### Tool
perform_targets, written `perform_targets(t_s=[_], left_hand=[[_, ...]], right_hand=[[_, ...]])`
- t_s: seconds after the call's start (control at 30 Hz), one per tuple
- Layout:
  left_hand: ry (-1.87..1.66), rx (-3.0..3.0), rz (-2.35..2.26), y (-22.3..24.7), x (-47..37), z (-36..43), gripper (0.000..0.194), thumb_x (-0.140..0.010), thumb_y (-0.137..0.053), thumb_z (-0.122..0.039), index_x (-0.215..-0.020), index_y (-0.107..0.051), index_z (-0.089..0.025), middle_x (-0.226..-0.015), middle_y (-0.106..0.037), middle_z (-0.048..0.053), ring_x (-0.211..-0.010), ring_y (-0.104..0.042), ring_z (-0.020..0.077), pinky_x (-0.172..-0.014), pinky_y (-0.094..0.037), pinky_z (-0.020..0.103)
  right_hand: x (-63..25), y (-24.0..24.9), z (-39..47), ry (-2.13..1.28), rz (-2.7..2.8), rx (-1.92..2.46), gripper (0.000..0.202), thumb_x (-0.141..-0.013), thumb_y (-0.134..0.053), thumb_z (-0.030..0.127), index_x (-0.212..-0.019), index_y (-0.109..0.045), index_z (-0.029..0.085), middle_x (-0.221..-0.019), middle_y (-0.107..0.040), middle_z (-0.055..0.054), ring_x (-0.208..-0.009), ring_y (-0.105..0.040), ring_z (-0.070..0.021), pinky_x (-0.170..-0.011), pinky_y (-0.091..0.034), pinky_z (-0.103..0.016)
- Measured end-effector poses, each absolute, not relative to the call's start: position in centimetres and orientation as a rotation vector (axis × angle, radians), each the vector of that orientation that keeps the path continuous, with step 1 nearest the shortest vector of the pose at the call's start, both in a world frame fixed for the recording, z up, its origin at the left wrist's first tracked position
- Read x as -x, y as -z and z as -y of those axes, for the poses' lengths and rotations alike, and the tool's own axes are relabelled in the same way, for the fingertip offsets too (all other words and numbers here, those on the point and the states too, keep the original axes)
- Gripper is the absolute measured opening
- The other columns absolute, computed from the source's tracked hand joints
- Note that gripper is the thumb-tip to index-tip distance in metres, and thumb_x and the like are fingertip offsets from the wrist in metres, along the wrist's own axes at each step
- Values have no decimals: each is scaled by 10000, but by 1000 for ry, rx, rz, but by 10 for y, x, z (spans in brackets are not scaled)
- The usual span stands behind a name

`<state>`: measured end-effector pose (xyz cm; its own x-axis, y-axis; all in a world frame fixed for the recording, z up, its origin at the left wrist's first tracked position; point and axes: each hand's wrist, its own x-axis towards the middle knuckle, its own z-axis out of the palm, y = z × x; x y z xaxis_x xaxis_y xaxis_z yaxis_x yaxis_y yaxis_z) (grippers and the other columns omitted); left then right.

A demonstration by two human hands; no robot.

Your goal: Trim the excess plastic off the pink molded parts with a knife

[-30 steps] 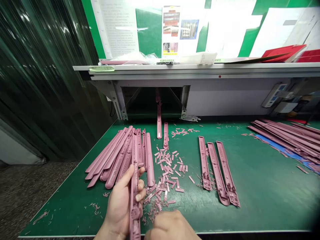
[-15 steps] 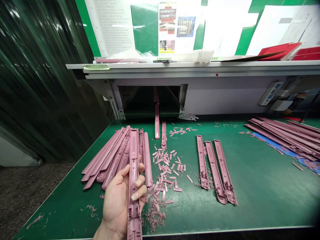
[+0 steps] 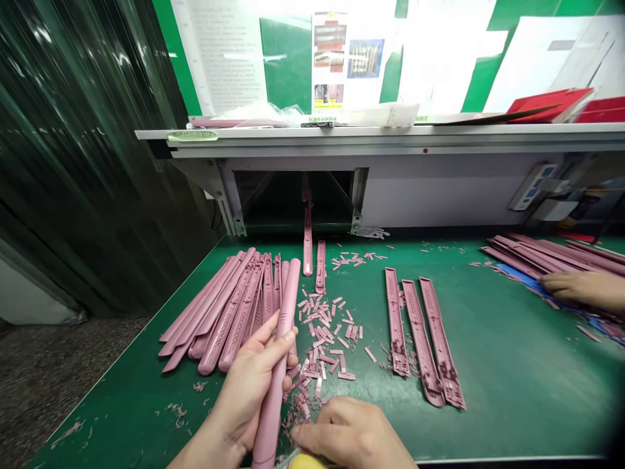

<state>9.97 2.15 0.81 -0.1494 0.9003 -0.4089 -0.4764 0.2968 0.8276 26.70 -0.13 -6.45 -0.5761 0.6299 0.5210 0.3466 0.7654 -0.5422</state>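
**Left hand grips a long pink strip at the counter's near edge**

At lower centre of the frame, the left hand is closed around a long pink plastic strip, smooth side up, its far end pointing toward the pile of pink strips at left centre. The right hand, at the bottom edge, is curled over something yellow; what it is cannot be told. Pink offcuts litter the green counter just beside both hands. Three ribbed strips lie right of centre. Another person's hand rests at far right.
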Motion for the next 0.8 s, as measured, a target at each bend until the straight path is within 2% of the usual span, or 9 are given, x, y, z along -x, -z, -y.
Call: perform_targets(t_s=[0.07, 0.17, 0.3, 0.4, 0.47, 0.53, 0.6, 0.67, 0.8], left_hand=[[-1224, -516, -1227, -1, -103, -23, 559, -773, -723, -206, -1299, -538, -239, -658, -599, -1, -453, -493, 74, -362, -397, 147], [-1189, -595, -1271, 18, -119, -33, 611, -819, -662, -240, -1383, -425, -240, -620, -592, -12, -415, -463, 68, -383, -375, 156], [-1159, -811, -1193, 43, -173, -61, 635, -815, -618, -236, -1398, -383, -152, -742, -618, 0, -466, -493, 94, -444, -433, 226], [-1138, -1056, -1152, 53, -214, -80, 555, -804, -612, -211, -1339, -487, -131, -944, -699, 75, -785, -656, 195, -727, -530, 352], [-1110, -1203, -1144, 57, -222, -87, 604, -728, -663, -154, -1319, -536, -152, -1211, -664, 127, -1097, -613, 261, -973, -447, 442], [-1063, -1311, -1176, 61, -212, -87, 667, -621, -707, -111, -1278, -600, -159, -1355, -582, 140, -1273, -497, 308, -1088, -343, 450], [-1040, -1375, -1264, 63, -186, -85, 608, -582, -715, -131, -1189, -676, -152, -1348, -584, 149, -1276, -490, 346, -1082, -358, 440], [-1068, -1390, -1381, 64, -155, -83, 493, -647, -685, -212, -1133, -706, -135, -1293, -621, 166, -1156, -582, 345, -993, -444, 452], [-1162, -1354, -1546, 61, -104, -87, 376, -791, -606, -274, -1127, -666, -118, -1137, -689, 134, -937, -659, 237, -851, -512, 419]], right_hand=[[-271, 66, 1, -333, 2177, 740, 343, -979, -445, 493, -1008, -731, 304, -631, -630, -10, -511, -559, -140, -459, -354, -238], [-289, 54, -7, -175, 2011, 870, 236, -979, -506, 354, -1142, -657, 275, -746, -653, -29, -633, -591, -163, -554, -430, -252], [-314, 15, -66, -357, 1919, 1261, 307, -944, -547, 440, -1124, -633, 207, -873, -647, -58, -763, -603, -187, -664, -489, -288], [-310, -5, -142, -402, 2074, 1524, 233, -924, -596, 398, -948, -673, 180, -873, -659, -54, -825, -618, -207, -754, -502, -339], [-296, -6, -191, -445, 2165, 1552, 204, -925, -614, 344, -1013, -654, 164, -977, -661, -58, -878, -632, -208, -795, -520, -379], [-279, 2, -227, -494, 2254, 1548, 240, -945, -598, 321, -1125, -611, 162, -1116, -630, -73, -951, -632, -215, -824, -531, -411], [-265, 10, -248, -538, 2323, 1527, 265, -953, -589, 309, -1176, -586, 167, -1185, -602, -82, -997, -623, -226, -839, -533, -423], [-258, 17, -255, -575, 2367, 1501, 263, -951, -591, 305, -1178, -588, 171, -1194, -598, -83, -1006, -620, -231, -843, -532, -422], [-260, 16, -248, -652, 2393, 1407, 265, -952, -589, 305, -1175, -586, 163, -1181, -603, -83, -987, -625, -226, -832, -536, -422]])
